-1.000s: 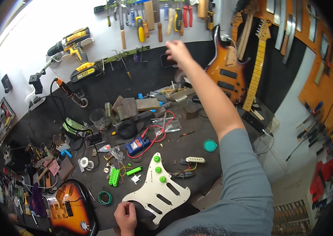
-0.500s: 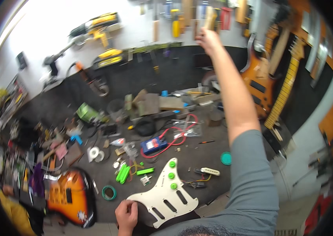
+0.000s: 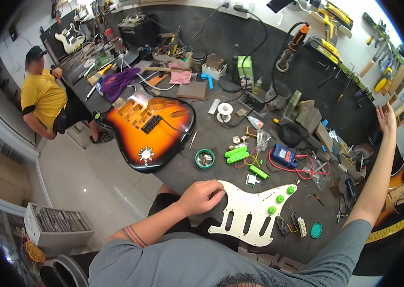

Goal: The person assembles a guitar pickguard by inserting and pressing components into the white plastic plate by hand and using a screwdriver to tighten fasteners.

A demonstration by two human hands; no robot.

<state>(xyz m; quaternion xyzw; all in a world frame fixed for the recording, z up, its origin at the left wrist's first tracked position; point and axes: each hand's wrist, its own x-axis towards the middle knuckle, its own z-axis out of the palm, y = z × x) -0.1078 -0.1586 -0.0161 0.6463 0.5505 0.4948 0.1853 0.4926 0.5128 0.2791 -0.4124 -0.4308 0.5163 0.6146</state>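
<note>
Setting: workshop, electric-guitar work. Evidence as follows. Dark bench point(image 3: 178, 170) carries a routed sunburst guitar body point(image 3: 128, 138), an ivory pickguard point(image 3: 254, 205) fitted with green knobs point(image 3: 280, 198), and a loose single-coil pickup point(image 3: 301, 227). Electrical gear: orange-handled soldering iron point(image 3: 301, 36) in a coil stand point(image 3: 284, 62); blue multimeter point(image 3: 284, 156). White wall point(image 3: 355, 52) holds a yellow-and-black cordless drill point(image 3: 331, 21) and a yellow-handled screwdriver point(image 3: 381, 83) among other hand tools. Fretted guitar neck point(image 3: 390, 231) visible at right.
</note>
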